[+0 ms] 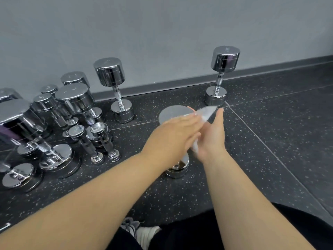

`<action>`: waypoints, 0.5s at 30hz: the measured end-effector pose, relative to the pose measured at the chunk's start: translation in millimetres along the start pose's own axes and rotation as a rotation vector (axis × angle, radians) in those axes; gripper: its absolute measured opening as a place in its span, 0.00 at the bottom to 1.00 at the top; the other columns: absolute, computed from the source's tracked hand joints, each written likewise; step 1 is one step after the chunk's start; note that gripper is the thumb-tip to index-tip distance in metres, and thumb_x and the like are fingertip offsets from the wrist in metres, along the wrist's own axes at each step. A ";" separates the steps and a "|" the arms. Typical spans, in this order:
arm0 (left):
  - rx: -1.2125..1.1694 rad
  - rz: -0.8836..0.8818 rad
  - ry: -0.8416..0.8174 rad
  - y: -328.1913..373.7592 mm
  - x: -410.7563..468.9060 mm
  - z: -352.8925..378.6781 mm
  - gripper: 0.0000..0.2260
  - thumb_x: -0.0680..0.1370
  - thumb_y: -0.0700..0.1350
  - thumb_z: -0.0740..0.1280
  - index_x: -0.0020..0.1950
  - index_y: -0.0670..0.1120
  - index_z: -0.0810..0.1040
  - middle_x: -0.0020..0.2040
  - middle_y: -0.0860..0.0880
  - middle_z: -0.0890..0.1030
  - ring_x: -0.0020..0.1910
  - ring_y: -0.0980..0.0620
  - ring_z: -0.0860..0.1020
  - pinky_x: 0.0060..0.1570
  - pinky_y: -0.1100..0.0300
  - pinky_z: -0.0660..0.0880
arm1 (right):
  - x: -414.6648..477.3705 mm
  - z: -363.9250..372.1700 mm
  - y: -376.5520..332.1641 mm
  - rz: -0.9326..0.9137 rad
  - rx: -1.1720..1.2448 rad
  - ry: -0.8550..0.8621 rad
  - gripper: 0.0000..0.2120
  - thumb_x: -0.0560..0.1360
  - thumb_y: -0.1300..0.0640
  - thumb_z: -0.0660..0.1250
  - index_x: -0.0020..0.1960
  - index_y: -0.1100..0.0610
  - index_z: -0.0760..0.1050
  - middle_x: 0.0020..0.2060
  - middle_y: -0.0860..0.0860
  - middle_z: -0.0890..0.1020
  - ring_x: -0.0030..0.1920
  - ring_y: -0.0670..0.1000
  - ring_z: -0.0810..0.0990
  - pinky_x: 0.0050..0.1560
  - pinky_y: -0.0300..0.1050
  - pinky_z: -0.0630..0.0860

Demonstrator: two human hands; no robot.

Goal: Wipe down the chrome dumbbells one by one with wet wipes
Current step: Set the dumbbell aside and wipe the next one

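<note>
Upright chrome dumbbell [177, 168] mid-floor, apart from dumbbell cluster [72, 105] at left and lone dumbbell [221, 74] by skirting [162, 86]. Wet wipe [207, 111] sandwiched between left hand [177, 131] and right hand [213, 136] over its top head; fingers straight, uncurled. Speckled floor [270, 150] stretching rightward

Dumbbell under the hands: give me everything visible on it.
Chrome dumbbell, mirror-bright, stands upright on the speckled floor, apart from the other dumbbells. Flat round top head and bottom head show; both hands hide the handle. The left hand covers part of the top; the wipe sits between it and the right hand. Contact with the metal is unclear.
</note>
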State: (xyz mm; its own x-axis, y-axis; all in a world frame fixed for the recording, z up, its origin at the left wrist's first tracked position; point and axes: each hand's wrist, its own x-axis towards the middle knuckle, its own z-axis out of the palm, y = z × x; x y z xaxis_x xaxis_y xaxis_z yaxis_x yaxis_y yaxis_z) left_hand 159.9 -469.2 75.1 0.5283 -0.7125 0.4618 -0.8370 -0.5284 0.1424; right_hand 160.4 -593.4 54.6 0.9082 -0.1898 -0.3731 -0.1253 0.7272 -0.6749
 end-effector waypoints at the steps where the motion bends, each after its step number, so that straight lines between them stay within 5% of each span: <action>1: -0.055 -0.121 0.034 -3.8 3.5 -1.4 0.16 0.80 0.48 0.61 0.63 0.44 0.82 0.63 0.48 0.81 0.66 0.50 0.76 0.64 0.59 0.68 | -1.5 -1.5 0.0 0.001 0.010 -0.004 0.40 0.77 0.27 0.45 0.63 0.57 0.77 0.57 0.57 0.83 0.57 0.56 0.82 0.52 0.49 0.80; 4: -0.085 -0.322 0.076 -13.2 -7.9 -7.0 0.14 0.83 0.47 0.60 0.64 0.47 0.81 0.66 0.52 0.78 0.69 0.54 0.73 0.68 0.61 0.67 | -4.5 -2.4 -1.1 -0.019 0.021 -0.024 0.36 0.79 0.31 0.48 0.65 0.59 0.76 0.59 0.57 0.83 0.60 0.58 0.81 0.57 0.54 0.78; 8: -0.361 -0.683 0.241 -7.4 -28.2 -15.2 0.14 0.81 0.46 0.64 0.66 0.52 0.79 0.67 0.59 0.75 0.65 0.64 0.72 0.64 0.78 0.60 | -8.8 -0.7 0.8 -0.062 0.021 -0.019 0.31 0.81 0.36 0.53 0.65 0.61 0.76 0.58 0.58 0.83 0.60 0.58 0.81 0.67 0.58 0.73; 10: -0.541 -0.867 0.347 5.7 -28.9 -12.9 0.15 0.81 0.46 0.65 0.67 0.56 0.77 0.62 0.60 0.79 0.55 0.63 0.76 0.60 0.70 0.69 | -10.6 0.6 3.2 -0.067 0.030 -0.011 0.31 0.81 0.36 0.52 0.63 0.61 0.77 0.58 0.58 0.83 0.61 0.58 0.81 0.67 0.59 0.73; 13: -0.685 -0.987 0.315 13.5 -12.4 -6.7 0.15 0.83 0.48 0.58 0.68 0.59 0.76 0.51 0.59 0.81 0.46 0.62 0.74 0.49 0.67 0.70 | -12.8 3.6 6.5 -0.061 0.022 -0.013 0.31 0.81 0.36 0.50 0.64 0.59 0.77 0.57 0.57 0.84 0.61 0.59 0.80 0.67 0.61 0.72; 15: -0.911 -1.124 0.315 4.7 -3.0 -5.2 0.13 0.82 0.49 0.57 0.51 0.52 0.81 0.48 0.50 0.83 0.47 0.54 0.75 0.51 0.59 0.67 | -12.3 3.5 8.5 -0.062 0.015 -0.009 0.32 0.81 0.35 0.50 0.66 0.59 0.76 0.58 0.56 0.83 0.62 0.58 0.80 0.69 0.61 0.70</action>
State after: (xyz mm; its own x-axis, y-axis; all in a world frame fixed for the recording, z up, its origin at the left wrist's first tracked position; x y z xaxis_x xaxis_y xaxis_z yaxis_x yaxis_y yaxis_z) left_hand 153.6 -467.2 79.0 0.9924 0.0545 -0.1102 0.1181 -0.1722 0.9780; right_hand 149.6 -582.6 55.8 0.9174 -0.2289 -0.3254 -0.0629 0.7242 -0.6868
